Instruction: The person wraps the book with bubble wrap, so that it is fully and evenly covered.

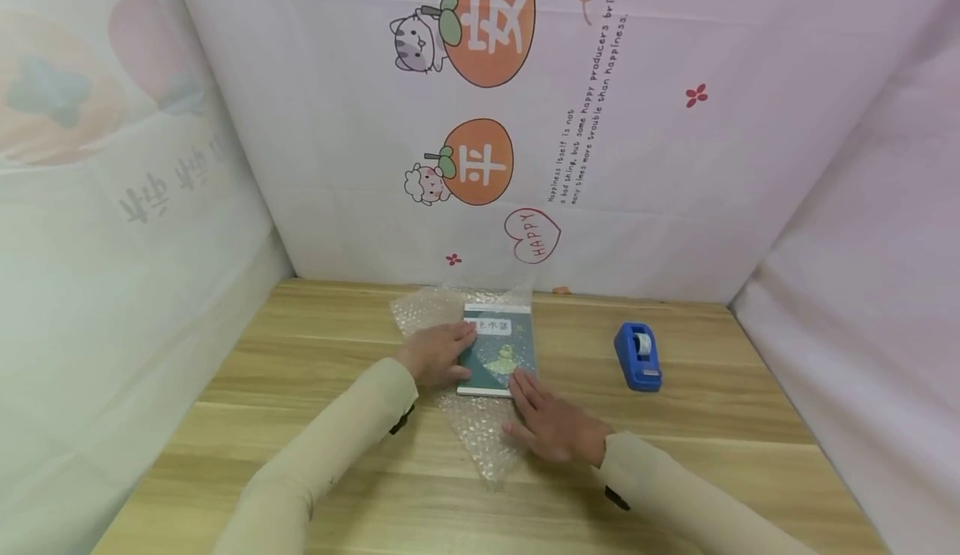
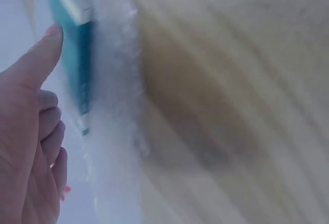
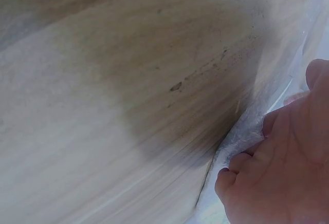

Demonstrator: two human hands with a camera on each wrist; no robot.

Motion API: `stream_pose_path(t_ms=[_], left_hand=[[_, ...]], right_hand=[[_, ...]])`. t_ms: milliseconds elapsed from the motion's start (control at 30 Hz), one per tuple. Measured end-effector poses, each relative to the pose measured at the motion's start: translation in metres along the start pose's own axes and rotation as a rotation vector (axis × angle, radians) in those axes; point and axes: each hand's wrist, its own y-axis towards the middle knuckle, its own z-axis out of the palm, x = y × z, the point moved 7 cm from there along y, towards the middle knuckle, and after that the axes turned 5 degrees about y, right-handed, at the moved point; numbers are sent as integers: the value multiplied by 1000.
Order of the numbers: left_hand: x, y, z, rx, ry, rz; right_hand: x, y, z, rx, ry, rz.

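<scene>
Touching the book (image 1: 486, 348) at either side, left hand (image 1: 438, 354) and right hand (image 1: 555, 423) lie with fingers extended.

Beneath the grip, a tabletop (image 1: 720, 455) of light wood is seen, streaked with paler and darker grain. Beyond the grip, it is bordered by a pinkish-white cloth wall (image 1: 660, 205), lightly creased, on which orange fruits (image 1: 517, 42), a striped cat (image 1: 417, 43), a sheep (image 1: 426, 185), a red heart (image 1: 534, 237), small red flowers (image 1: 696, 96) and English lines (image 1: 590, 94) are printed sideways. Left of the grip, the space is closed by a pale sheet (image 1: 150, 305) with faint fruit shapes (image 1: 52, 88); right of it, by a paler, plainer sheet (image 1: 847, 313). A soft shadow (image 3: 190, 111) is cast on the wood near the grip
</scene>
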Motion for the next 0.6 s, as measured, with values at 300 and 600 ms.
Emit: stream_pose_path(t_ms=[300, 600], left_hand=[[40, -15, -28, -70, -295, -82], [95, -42, -37, -113, -535, -190]], right_hand=[[-1, -1, -1, 8, 34, -20], [0, -1, -2, 2, 43, -37]])
